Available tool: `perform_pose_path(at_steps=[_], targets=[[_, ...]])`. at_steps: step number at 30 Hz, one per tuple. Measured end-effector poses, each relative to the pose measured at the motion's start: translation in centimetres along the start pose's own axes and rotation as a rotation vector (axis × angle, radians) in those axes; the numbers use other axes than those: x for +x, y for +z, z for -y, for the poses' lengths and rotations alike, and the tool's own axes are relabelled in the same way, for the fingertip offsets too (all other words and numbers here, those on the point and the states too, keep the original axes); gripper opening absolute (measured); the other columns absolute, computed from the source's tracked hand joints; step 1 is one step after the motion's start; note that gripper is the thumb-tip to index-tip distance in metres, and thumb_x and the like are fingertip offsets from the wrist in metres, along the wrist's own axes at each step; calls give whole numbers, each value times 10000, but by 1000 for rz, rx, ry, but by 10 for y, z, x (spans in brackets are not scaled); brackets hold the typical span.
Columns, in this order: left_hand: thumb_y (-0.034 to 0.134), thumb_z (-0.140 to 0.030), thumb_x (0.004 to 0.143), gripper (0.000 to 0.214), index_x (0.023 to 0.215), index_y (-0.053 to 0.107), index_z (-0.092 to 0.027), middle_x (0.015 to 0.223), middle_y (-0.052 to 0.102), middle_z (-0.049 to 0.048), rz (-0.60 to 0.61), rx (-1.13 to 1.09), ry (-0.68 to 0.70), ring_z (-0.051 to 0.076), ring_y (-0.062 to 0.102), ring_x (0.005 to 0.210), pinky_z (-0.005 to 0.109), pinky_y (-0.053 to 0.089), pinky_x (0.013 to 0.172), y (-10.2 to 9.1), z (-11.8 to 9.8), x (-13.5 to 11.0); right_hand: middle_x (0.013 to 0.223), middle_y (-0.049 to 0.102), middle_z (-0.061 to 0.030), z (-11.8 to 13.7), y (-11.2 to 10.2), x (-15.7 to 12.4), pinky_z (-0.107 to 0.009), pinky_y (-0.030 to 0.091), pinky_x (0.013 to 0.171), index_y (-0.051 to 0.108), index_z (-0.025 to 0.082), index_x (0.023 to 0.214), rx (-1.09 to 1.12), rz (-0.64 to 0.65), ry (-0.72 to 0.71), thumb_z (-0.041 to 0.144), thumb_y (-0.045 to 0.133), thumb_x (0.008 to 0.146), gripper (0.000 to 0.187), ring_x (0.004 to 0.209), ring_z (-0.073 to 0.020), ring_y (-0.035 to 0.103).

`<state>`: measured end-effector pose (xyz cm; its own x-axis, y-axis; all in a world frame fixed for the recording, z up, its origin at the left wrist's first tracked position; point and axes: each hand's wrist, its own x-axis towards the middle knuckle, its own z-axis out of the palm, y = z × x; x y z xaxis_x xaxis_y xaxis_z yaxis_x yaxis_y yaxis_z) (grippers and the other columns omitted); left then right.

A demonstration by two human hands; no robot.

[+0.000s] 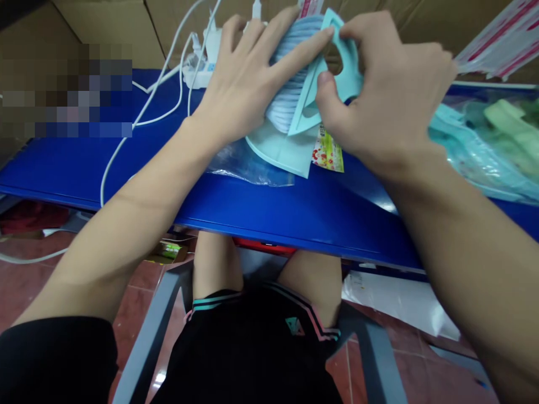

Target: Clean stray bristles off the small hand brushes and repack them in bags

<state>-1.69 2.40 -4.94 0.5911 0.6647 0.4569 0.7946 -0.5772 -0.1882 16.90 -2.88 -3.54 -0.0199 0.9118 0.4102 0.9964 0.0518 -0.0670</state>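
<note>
Blue tabletop [84,174], left hand [240,90] spread on face masks [290,95], right hand [387,90] pinching mint mask [347,56]

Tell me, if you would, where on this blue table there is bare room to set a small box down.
The blue table is bare along its near edge, below the clear plastic bag, and left of the white cable. It is crowded in the middle, where your left hand and right hand work the pale blue masks, and at right, under the plastic-wrapped green packs.
</note>
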Motion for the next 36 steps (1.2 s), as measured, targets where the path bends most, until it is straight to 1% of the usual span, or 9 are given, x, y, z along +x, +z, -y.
perform_pose_path(at_steps=[4, 10, 13, 18, 22, 26, 30, 33, 36], targets=[[329, -273, 1083, 670, 1734, 244, -406, 1755, 380, 64, 64, 1, -38, 406, 472, 1509, 632, 338, 1242, 0, -2, 3, 1208, 743, -91, 0, 4, -1, -533, 483, 1096, 494, 194, 1590, 28, -11, -9, 498, 423, 1073, 604, 1302, -397, 673], [409, -270, 1019, 746, 1747, 252, -316, 1532, 582, 152, 27, -7, -97, 434, 555, 1389, 621, 403, 1196, -1, -5, 2, 1215, 734, -111, -6, 5, 2, -538, 495, 1088, 506, 179, 1573, 22, -13, 10, 490, 426, 1075, 593, 1272, -390, 688], [494, -233, 973, 839, 1759, 202, -256, 1574, 545, 152, 63, -43, -172, 445, 524, 1412, 647, 370, 1216, -2, -5, 3, 1200, 740, -104, -6, 5, 3, -549, 487, 1097, 521, 181, 1556, 60, -14, 8, 487, 439, 1073, 578, 1278, -387, 683], [479, -195, 958, 841, 1754, 209, -187, 1704, 425, 144, 123, -95, -248, 462, 465, 1470, 654, 316, 1221, -5, -7, 6, 1165, 737, -104, -5, 4, 3, -547, 464, 1112, 549, 195, 1528, 109, 3, 11, 474, 478, 1056, 552, 1288, -385, 674], [456, -150, 956, 783, 1722, 301, -190, 1700, 431, 164, 122, -70, -265, 470, 500, 1454, 651, 336, 1190, -5, -10, 6, 1179, 722, -111, -4, 5, 4, -549, 452, 1111, 530, 213, 1532, 106, 16, 18, 484, 474, 1061, 546, 1274, -376, 677], [370, -198, 1018, 728, 1737, 256, -221, 1702, 427, 141, 187, -32, -289, 435, 495, 1462, 619, 330, 1192, -7, -11, 7, 1170, 722, -123, -5, 7, 4, -535, 463, 1087, 541, 197, 1510, 111, 13, 19, 482, 494, 1054, 539, 1230, -370, 689], [270, -236, 1051, 694, 1744, 235, -229, 1666, 458, 139, 223, 13, -286, 421, 504, 1458, 621, 343, 1162, -10, -14, 8, 1153, 743, -100, -7, 8, 4, -460, 497, 1050, 581, 231, 1445, 126, -19, -1, 488, 509, 1044, 482, 1145, -313, 714], [278, -210, 1037, 699, 1736, 249, -226, 1682, 440, 127, 219, 16, -289, 409, 491, 1477, 620, 335, 1159, -12, -14, 8, 1124, 753, -86, -8, 8, 4, -429, 516, 1027, 609, 245, 1391, 152, -51, -1, 474, 542, 1026, 436, 1109, -298, 719], [282, -229, 1039, 697, 1733, 234, -256, 1684, 434, 97, 241, 7, -293, 371, 485, 1468, 607, 317, 1175, -12, -14, 8, 1142, 741, -104, -8, 8, 3, -465, 504, 1060, 612, 228, 1404, 142, -37, 6, 473, 528, 1043, 445, 1163, -328, 708]])
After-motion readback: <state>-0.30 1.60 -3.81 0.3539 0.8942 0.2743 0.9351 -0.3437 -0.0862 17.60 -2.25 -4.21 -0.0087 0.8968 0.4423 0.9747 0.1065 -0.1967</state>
